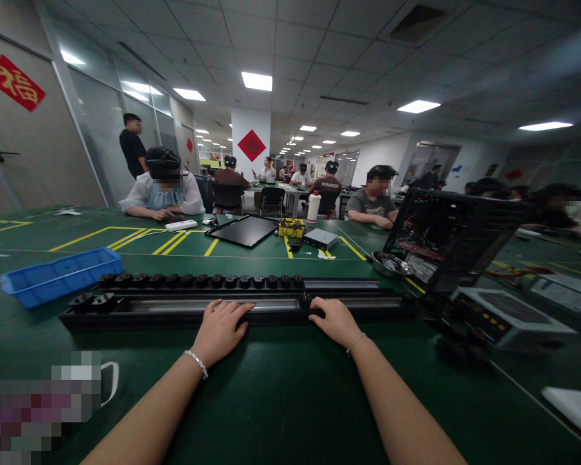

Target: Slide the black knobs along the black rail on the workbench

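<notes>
Two long black track rails lie side by side in front of me. On the near rail (275, 316), my left hand (223, 328) rests with its fingers stretched across the edge, holding nothing. To its right, the fingers of my right hand (333, 318) are closed around a small black socket module (305, 299) sitting on the rail's silvery channel; the fingers partly cover it. Two more modules (103, 301) sit at the near rail's left end. A row of several similar modules (201, 281) fills most of the far rail (341, 284).
A blue bin (62, 276) stands at the left. An open computer case (445, 239), a metal bowl (391, 263) and a power supply (508, 316) are at the right. A dark panel (244, 230) and a white bottle (313, 208) are farther back. Co-workers sit opposite.
</notes>
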{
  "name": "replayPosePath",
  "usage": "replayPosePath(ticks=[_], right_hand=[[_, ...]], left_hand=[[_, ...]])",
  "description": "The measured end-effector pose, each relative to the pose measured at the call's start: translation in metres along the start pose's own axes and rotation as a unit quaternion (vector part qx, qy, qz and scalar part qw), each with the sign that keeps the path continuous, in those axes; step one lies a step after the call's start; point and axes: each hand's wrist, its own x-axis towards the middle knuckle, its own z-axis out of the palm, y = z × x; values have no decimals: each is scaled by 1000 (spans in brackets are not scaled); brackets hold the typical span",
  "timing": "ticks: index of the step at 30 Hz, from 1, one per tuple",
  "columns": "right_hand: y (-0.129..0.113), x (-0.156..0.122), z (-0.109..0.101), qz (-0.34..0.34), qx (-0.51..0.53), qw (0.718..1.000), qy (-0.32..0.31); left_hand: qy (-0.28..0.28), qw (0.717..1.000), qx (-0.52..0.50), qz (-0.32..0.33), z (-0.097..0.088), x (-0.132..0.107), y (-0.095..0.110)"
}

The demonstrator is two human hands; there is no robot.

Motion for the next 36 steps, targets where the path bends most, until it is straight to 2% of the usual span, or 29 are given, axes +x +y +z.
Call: replayPosePath(ticks=[14,21,36], right_hand=[[-2,0,-2,0,12,1000,0],[7,-2,-4,-39,7,999,0],[7,-2,-2,-7,15,1000,2]], left_hand=[[2,1000,1,1,1,0,-1],[2,1000,2,1,1,0,0],[1,1000,3,2,1,0,-1]])
